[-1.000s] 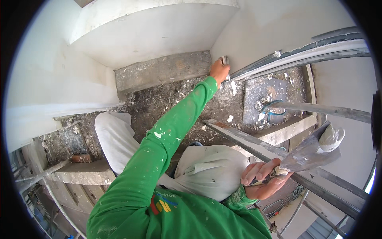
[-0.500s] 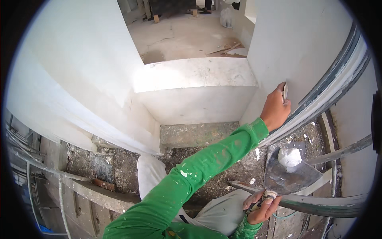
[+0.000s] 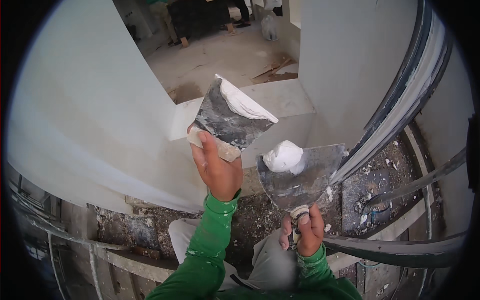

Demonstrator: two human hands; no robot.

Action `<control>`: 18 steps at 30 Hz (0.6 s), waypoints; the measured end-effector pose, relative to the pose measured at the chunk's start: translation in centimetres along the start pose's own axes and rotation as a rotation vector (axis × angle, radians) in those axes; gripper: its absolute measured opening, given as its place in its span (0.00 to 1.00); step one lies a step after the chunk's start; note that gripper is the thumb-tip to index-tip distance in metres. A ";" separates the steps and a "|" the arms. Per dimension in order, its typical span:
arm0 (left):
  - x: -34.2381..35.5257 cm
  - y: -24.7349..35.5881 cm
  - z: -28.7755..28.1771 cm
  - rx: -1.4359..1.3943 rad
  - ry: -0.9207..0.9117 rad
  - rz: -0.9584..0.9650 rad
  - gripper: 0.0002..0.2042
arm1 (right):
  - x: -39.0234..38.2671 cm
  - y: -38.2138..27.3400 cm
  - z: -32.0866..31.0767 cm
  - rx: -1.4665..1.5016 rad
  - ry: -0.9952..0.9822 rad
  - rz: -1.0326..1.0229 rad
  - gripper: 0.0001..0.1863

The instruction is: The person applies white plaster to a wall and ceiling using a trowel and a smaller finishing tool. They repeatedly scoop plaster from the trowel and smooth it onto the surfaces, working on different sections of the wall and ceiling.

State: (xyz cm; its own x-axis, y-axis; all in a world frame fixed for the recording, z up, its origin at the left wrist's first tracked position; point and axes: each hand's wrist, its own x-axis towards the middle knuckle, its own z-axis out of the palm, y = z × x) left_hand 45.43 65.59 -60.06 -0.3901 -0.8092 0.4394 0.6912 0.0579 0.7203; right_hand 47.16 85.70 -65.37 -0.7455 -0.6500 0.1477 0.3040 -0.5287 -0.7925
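Observation:
My left hand (image 3: 218, 167) grips a square metal putty blade (image 3: 226, 117) by its putty-caked grip edge. A thick band of white putty (image 3: 245, 101) lies along the blade's far edge. Lower and to the right, my right hand (image 3: 306, 231) is closed round the handle of a wide, flared putty knife (image 3: 302, 177), its blade face up. On the left part of that blade sits a rounded lump of white putty (image 3: 284, 156). The two blades are close together but apart.
A pale wall (image 3: 95, 100) rises at left; another (image 3: 355, 65) stands at right beside a putty-smeared curved frame (image 3: 425, 70). Between them is a white ledge (image 3: 285, 97). Below lie debris-strewn boards (image 3: 370, 195) and metal rails (image 3: 430, 175). People's legs (image 3: 242, 12) show in the room beyond.
My left hand has come back from the right wall to the middle, its blade now showing a band of putty. The right hand has lifted the putty knife up and leftward.

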 end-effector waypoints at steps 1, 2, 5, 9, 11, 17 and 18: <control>-0.3 0.2 0.2 -0.090 0.020 0.035 0.19 | 0.5 0.2 0.3 0.047 -0.028 0.055 0.16; -1.1 0.4 0.3 -0.216 0.059 0.032 0.20 | 1.0 0.3 0.5 0.033 -0.035 0.033 0.16; -2.3 0.3 -1.3 -0.277 -0.099 0.072 0.20 | 1.9 0.1 1.0 0.017 -0.071 0.075 0.16; -2.6 0.4 -8.5 0.487 -0.689 0.063 0.18 | 1.2 -1.4 0.7 -0.050 -0.107 0.109 0.16; -2.3 -1.0 -10.8 0.722 -0.737 -0.092 0.16 | 0.8 -2.0 0.3 -0.028 -0.125 0.063 0.16; -2.7 -1.5 -11.2 -0.146 -0.006 -0.779 0.15 | 3.3 -0.4 -2.1 -0.741 -0.170 -0.296 0.18; -2.8 -0.8 -11.0 -0.228 -0.090 -0.810 0.15 | 4.1 0.4 -2.5 -0.800 -0.148 -0.341 0.22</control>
State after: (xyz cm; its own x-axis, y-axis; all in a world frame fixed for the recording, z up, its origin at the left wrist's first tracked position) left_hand 52.66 61.36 -67.72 -0.8581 -0.4999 -0.1176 0.2795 -0.6467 0.7097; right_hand 42.70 84.22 -66.56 -0.6189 -0.6196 0.4827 -0.4684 -0.2023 -0.8601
